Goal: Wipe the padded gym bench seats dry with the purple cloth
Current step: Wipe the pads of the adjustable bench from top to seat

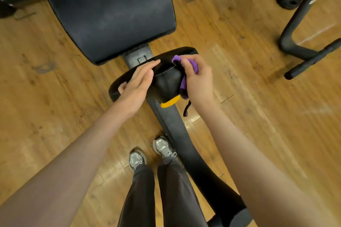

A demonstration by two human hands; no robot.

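Step in hand: wiping small seat pad [167,81], right hand [198,79] clutching purple cloth [184,81] at 3 o'clock edge, left hand [135,86] flat, steadying; next, likely large back pad [107,11] at 12 o'clock.

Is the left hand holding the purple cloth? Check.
No, the right hand grips the purple cloth; the left hand rests on the seat.

No text, brand, number or sign can be read anywhere; a pale label on the grey frame tube [311,2] at two o'clock is blurred.
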